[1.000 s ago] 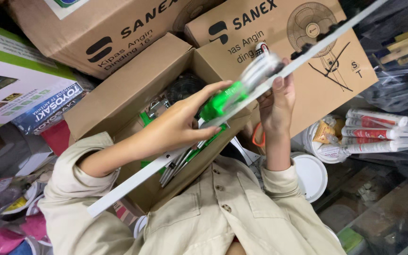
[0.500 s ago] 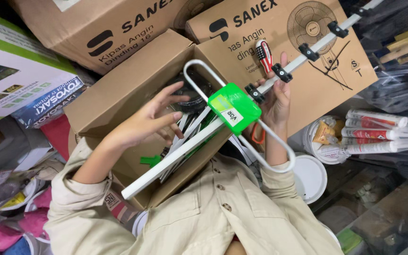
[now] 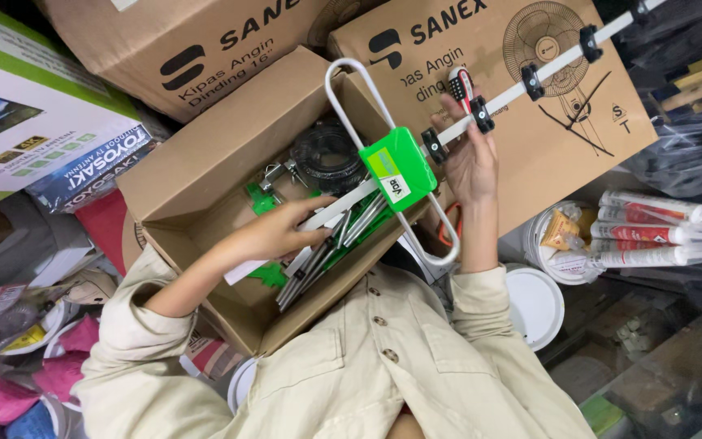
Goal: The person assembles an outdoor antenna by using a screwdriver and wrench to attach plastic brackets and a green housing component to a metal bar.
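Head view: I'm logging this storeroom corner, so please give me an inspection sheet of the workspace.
Surface: no table seen; an open cardboard box sits among stacked goods.
Job's things: white antenna with a green block, held over the box; metal rods and green plastic parts inside.
Clutter: sealant tubes, white bucket, white lid.
Grippers: right hand grips the antenna's boom; left hand lies on its lower end, grip unclear.
Cables: black cable coil in the box.
Surroundings: large fan cartons behind; green-and-white carton at the left.
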